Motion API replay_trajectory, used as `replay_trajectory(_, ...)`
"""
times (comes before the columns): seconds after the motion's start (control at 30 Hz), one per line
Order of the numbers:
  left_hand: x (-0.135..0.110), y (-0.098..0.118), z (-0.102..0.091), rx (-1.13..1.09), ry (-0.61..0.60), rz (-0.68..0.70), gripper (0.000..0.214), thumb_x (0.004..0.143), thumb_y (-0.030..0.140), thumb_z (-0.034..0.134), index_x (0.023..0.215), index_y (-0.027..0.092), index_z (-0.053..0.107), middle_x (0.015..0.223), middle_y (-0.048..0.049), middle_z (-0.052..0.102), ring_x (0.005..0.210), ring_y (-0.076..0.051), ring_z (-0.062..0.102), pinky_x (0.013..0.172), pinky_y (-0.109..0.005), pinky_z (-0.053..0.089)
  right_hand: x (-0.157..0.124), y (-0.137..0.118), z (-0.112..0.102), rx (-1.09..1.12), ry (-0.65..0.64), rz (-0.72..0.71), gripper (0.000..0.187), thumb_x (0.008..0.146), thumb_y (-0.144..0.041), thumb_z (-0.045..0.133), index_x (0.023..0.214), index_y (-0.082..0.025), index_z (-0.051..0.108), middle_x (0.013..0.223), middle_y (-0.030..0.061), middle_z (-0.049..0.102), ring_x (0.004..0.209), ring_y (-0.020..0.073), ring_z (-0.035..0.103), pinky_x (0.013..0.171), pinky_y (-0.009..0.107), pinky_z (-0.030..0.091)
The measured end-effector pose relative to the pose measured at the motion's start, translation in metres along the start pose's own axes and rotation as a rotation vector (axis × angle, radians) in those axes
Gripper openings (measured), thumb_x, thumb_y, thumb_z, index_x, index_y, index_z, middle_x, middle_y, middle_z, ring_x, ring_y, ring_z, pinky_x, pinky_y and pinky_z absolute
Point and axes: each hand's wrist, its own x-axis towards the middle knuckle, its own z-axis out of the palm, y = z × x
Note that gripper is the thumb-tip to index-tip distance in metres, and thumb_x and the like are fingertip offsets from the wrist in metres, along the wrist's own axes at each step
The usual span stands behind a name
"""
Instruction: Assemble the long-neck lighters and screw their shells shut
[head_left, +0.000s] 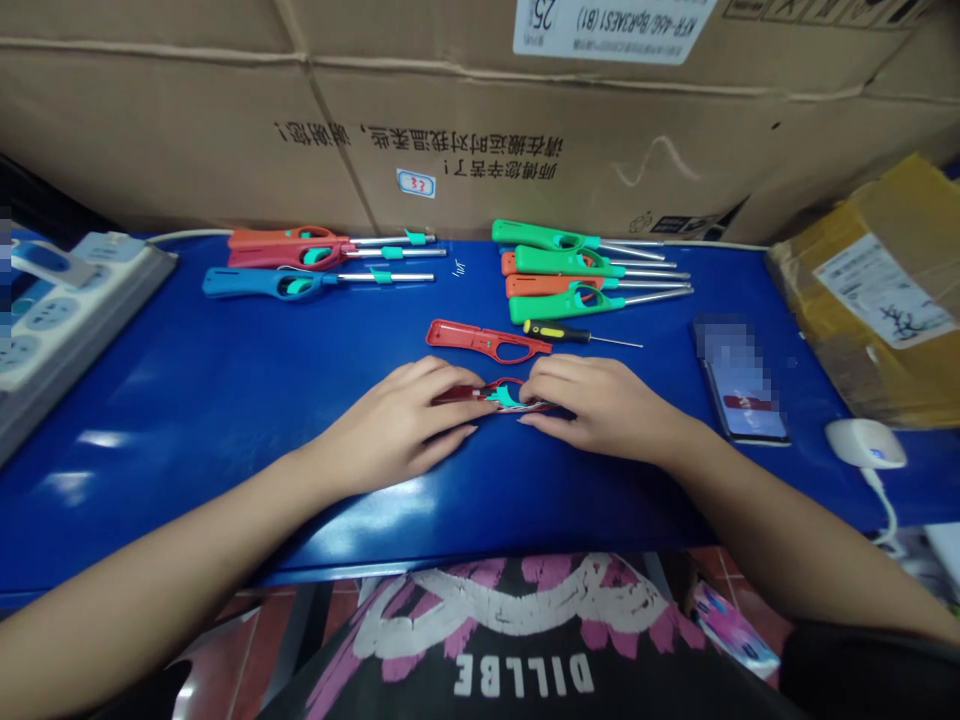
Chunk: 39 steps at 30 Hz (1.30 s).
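Both my hands rest on the blue table point(225, 400) around a red lighter half with a teal trigger point(501, 396). My left hand point(397, 425) curls over its left end, fingers closed on it. My right hand point(600, 405) presses its right end with bent fingers. Just behind lies a separate red lighter shell point(480, 340) and a yellow-and-black screwdriver point(577, 334). Three long lighters, orange, red and blue point(300, 262), lie at the back left. A pile of green and orange lighters point(577, 275) lies at the back right.
Large cardboard boxes point(480, 120) wall off the back of the table. A white power strip point(60, 300) sits at the left edge. A phone point(742, 385), a white mouse point(866, 443) and a taped parcel point(877, 290) are on the right.
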Motion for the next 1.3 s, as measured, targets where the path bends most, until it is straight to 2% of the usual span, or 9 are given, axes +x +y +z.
replay_trajectory(0.23, 0.0010, -0.0012, 0.0078, 0.018, -0.032, 0.004, 0.036, 0.103, 0.022, 0.049, 0.137, 0.023, 0.061, 0.130, -0.0102, 0.063, 0.113, -0.025, 0.057, 0.094, -0.042, 0.052, 0.0017, -0.0007, 0.0026, -0.008, 0.020, -0.010, 0.020, 0.103, -0.029, 0.049, 0.096, -0.019, 0.066, 0.096, 0.0040, 0.071, 0.087, 0.0174, 0.065, 0.077, 0.029, 0.046)
replay_trajectory(0.43, 0.0013, -0.0004, 0.0061, 0.104, -0.042, 0.043, 0.037, 0.103, 0.019, 0.046, 0.138, 0.020, 0.060, 0.130, -0.0125, 0.064, 0.113, -0.028, 0.058, 0.091, -0.045, 0.054, 0.0023, -0.0029, 0.0050, 0.061, 0.065, 0.011, 0.014, 0.102, -0.025, 0.051, 0.098, -0.020, 0.065, 0.100, 0.0039, 0.071, 0.094, 0.0177, 0.065, 0.081, 0.029, 0.047)
replay_trajectory(0.7, 0.0011, 0.0018, 0.0083, 0.169, -0.053, 0.038, 0.038, 0.103, 0.018, 0.046, 0.138, 0.021, 0.060, 0.130, -0.0130, 0.063, 0.111, -0.029, 0.057, 0.087, -0.045, 0.054, 0.0027, -0.0028, 0.0061, 0.136, 0.040, 0.045, 0.013, 0.100, -0.023, 0.053, 0.097, -0.021, 0.065, 0.101, 0.0035, 0.071, 0.094, 0.0173, 0.066, 0.080, 0.029, 0.048)
replay_trajectory(1.03, 0.0003, 0.0010, 0.0084, 0.194, -0.064, 0.044, 0.038, 0.101, 0.018, 0.048, 0.137, 0.022, 0.061, 0.131, -0.0126, 0.063, 0.112, -0.029, 0.057, 0.087, -0.044, 0.054, 0.0011, -0.0018, 0.0031, 0.165, -0.021, 0.104, 0.014, 0.099, -0.018, 0.051, 0.105, -0.023, 0.063, 0.109, 0.0040, 0.070, 0.102, 0.0193, 0.065, 0.085, 0.031, 0.048)
replay_trajectory(1.3, 0.0013, 0.0011, 0.0055, 0.177, -0.052, 0.057, 0.037, 0.100, 0.016, 0.049, 0.135, 0.020, 0.063, 0.131, -0.0133, 0.065, 0.111, -0.029, 0.059, 0.087, -0.045, 0.056, 0.0013, 0.0009, -0.0024, 0.262, -0.024, 0.203, 0.008, 0.095, -0.017, 0.058, 0.093, -0.021, 0.065, 0.096, 0.0014, 0.068, 0.087, 0.0159, 0.061, 0.075, 0.029, 0.045)
